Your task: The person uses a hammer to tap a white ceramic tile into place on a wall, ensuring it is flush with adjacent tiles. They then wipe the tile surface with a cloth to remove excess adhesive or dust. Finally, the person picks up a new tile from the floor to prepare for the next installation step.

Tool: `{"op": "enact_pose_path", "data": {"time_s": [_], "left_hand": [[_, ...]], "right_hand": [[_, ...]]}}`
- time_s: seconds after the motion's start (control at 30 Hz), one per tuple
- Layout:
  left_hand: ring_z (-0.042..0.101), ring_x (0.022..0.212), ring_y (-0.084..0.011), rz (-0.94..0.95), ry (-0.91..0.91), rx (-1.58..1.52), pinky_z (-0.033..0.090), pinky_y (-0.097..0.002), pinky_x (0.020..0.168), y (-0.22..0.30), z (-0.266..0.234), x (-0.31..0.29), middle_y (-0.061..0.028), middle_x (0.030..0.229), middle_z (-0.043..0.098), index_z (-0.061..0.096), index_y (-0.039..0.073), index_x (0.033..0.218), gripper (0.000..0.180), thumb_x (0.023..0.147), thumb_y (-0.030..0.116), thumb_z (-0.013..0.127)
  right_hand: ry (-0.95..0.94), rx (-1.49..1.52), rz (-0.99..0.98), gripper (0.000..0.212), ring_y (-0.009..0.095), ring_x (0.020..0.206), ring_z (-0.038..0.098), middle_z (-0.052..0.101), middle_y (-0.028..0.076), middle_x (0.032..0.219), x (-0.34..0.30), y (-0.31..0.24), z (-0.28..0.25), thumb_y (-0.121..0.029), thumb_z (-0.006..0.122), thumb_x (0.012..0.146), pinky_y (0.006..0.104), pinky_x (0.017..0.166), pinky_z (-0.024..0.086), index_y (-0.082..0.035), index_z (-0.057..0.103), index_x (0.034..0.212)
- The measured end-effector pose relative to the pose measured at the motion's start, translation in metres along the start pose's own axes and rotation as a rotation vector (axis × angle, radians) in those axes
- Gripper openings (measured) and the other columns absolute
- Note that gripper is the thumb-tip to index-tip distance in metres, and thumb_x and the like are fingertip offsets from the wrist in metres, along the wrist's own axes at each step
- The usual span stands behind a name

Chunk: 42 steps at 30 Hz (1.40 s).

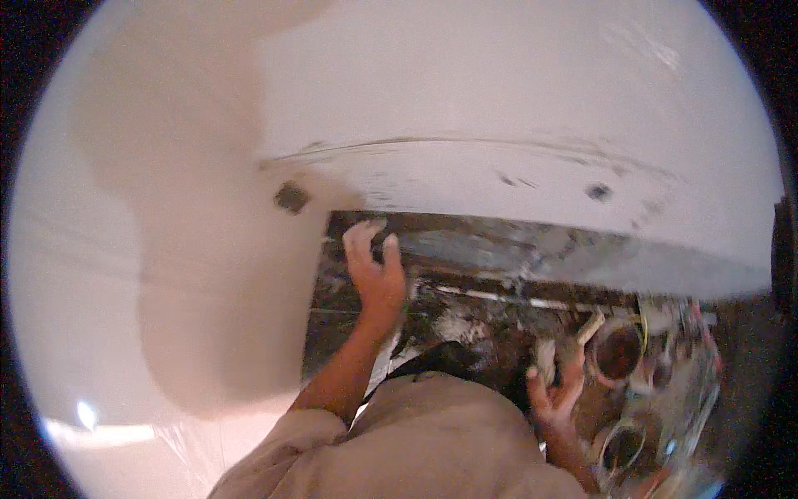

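My left hand [378, 279] reaches forward over the left end of a dark, stained plank surface [320, 333], close to the foot of the wall. Its thumb and fingers are apart, and I see nothing held between them. Low on the right, my right hand [559, 395] is curled with its thumb raised beside a pale lump-like piece [545, 356]. A short tan stick-like piece [590, 330] rises at its fingertips. Blur hides whether the hand grips one or both of these pieces.
A pale wall [465, 91] with a large damp-looking tan area [199, 274] and dark square holes [291, 196] rises ahead and left. Right of my right hand stand a round bucket [617, 353], a smaller round container [622, 447] and cluttered items. A bright light [86, 413] shows at lower left.
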<state>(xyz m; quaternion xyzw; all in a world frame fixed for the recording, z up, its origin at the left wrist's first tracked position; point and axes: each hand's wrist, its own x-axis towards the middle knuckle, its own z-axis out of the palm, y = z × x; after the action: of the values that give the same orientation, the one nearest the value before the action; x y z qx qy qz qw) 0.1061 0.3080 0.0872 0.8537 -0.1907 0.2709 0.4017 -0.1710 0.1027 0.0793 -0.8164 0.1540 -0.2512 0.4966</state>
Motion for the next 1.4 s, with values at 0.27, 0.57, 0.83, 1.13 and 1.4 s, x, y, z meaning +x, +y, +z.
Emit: {"op": "enact_pose_path", "data": {"time_s": [0.27, 0.57, 0.83, 1.13, 1.4], "left_hand": [[0.064, 0.098, -0.0275, -0.002, -0.665, -0.288, 0.053, -0.0361, 0.081, 0.033, 0.033, -0.101, -0.0144, 0.108, 0.065, 0.067, -0.002, 0.106, 0.017, 0.094, 0.010, 0.063], [0.062, 0.081, -0.0234, 0.117, -1.114, -0.155, 0.051, -0.0358, 0.074, 0.074, 0.103, -0.107, -0.0140, 0.093, 0.067, 0.065, -0.005, 0.104, 0.020, 0.095, 0.013, 0.064], [0.063, 0.082, -0.0259, 0.382, -1.182, -0.246, 0.050, -0.0389, 0.076, 0.161, 0.196, -0.113, -0.0152, 0.092, 0.067, 0.066, -0.005, 0.104, 0.027, 0.095, 0.020, 0.065], [0.066, 0.085, -0.0272, 0.537, -1.473, -0.209, 0.052, -0.0384, 0.076, 0.266, 0.293, -0.207, -0.0144, 0.096, 0.067, 0.065, -0.004, 0.103, 0.021, 0.093, 0.014, 0.065], [0.054, 0.132, -0.0380, 0.455, -1.783, 0.043, 0.042, -0.0421, 0.109, 0.298, 0.379, -0.340, -0.0253, 0.141, 0.055, 0.056, -0.004, 0.137, 0.046, 0.096, 0.015, 0.064]], "right_hand": [[0.570, -0.257, 0.755, 0.062, 0.032, 0.107, 0.062, 0.066, 0.027, 0.107, -0.056, 0.095, -0.102, -0.052, 0.066, 0.093, 0.0467, 0.094, 0.047, 0.006, 0.066, 0.114], [1.242, 0.069, 1.440, 0.066, 0.021, 0.066, 0.046, 0.054, 0.007, 0.068, -0.280, 0.217, -0.141, -0.063, 0.063, 0.090, 0.0402, 0.062, 0.036, -0.002, 0.058, 0.065], [1.250, -0.058, 1.759, 0.074, 0.035, 0.099, 0.066, 0.071, 0.024, 0.101, -0.361, 0.207, -0.146, -0.064, 0.061, 0.089, 0.0471, 0.088, 0.048, 0.009, 0.070, 0.093], [1.153, -0.253, 1.961, 0.085, 0.048, 0.115, 0.062, 0.067, 0.032, 0.116, -0.388, 0.266, -0.206, -0.075, 0.052, 0.087, 0.0535, 0.101, 0.044, 0.004, 0.071, 0.113], [0.543, -0.196, 1.942, 0.067, 0.043, 0.112, 0.064, 0.069, 0.029, 0.108, -0.501, 0.480, -0.180, -0.061, 0.066, 0.087, 0.0475, 0.094, 0.049, 0.002, 0.071, 0.111]]}}
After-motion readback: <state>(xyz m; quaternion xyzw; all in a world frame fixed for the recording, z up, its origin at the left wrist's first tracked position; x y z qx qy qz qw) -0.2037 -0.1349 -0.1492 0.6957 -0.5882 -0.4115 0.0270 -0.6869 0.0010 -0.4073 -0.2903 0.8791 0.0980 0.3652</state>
